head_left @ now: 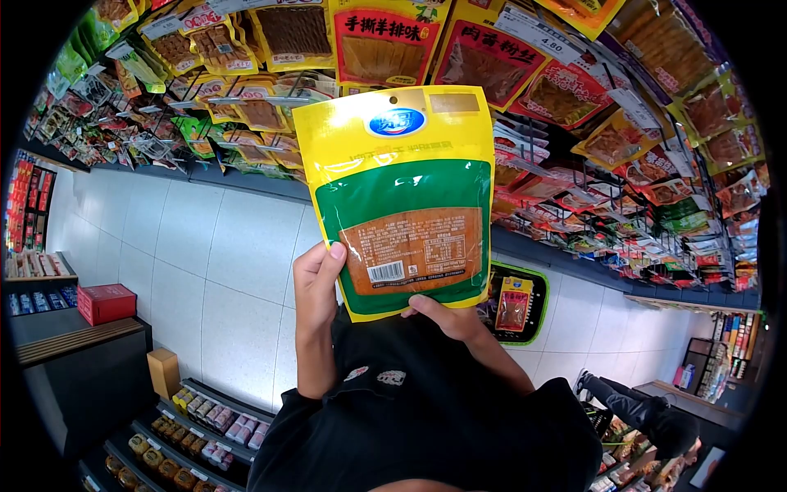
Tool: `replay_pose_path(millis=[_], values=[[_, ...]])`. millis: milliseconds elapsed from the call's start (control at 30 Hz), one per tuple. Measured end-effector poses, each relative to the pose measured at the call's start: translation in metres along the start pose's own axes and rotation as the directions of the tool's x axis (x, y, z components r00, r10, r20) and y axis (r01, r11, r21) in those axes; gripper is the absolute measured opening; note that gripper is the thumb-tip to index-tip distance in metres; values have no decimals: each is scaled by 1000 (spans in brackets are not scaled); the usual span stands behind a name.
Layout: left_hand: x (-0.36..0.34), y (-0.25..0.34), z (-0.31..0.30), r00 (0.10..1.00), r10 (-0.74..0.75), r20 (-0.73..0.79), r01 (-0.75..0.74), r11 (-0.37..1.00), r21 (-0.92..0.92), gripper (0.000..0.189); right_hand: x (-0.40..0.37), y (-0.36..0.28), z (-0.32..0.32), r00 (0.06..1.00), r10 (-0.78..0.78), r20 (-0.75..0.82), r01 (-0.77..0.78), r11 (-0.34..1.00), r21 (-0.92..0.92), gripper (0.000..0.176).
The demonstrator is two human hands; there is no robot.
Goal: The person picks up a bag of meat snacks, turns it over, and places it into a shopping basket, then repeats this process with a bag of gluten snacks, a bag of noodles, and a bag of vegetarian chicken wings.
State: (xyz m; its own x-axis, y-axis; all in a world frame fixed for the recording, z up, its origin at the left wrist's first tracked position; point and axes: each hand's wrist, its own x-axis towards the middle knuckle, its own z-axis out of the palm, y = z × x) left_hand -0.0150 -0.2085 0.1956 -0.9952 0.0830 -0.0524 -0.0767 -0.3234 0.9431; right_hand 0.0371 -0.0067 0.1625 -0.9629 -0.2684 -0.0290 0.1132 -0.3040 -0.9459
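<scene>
Here, holds a bag (pixel 393 197) up high with both hands, right in the middle of the view. Grips the bag's lower left edge with the left hand (pixel 316 283), fingers curled behind and thumb pressed on the front. Pinches the bottom edge with the right hand (pixel 449 318), thumb on the front just under the brown label. Holds the bag upright, back side to the camera. Yellow at the top and green lower down, with a blue logo near the top and a barcode on the brown label. Wears a black top (pixel 426 418), seen below the hands.

Behind the bag, lots of snack packets (pixel 492 57) on hooks, mostly yellow, red and orange. Up to the right among them, a white price tag (pixel 537 31) with 4.80 on it. Below the packets, a white tiled floor (pixel 221 246). Just beside the right hand, a small yellow packet (pixel 512 303) against something black with a green rim.

Far to the left, a red box (pixel 106 303) on a dark desk (pixel 74 336). Near it and lower down, a brown box (pixel 164 373). At the bottom left, a low rack (pixel 213 418) full of small snacks in rows. At the bottom right, another person (pixel 648 414) in dark clothes, well apart from the bag.
</scene>
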Motion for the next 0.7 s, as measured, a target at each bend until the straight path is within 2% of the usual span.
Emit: replay_pose_path(millis=[700], values=[[-2, -1, 1, 1000, 3, -6, -3, 1000, -1, 30, -1, 0, -1, 1000, 24, 13, -24, 1000, 7, 38]])
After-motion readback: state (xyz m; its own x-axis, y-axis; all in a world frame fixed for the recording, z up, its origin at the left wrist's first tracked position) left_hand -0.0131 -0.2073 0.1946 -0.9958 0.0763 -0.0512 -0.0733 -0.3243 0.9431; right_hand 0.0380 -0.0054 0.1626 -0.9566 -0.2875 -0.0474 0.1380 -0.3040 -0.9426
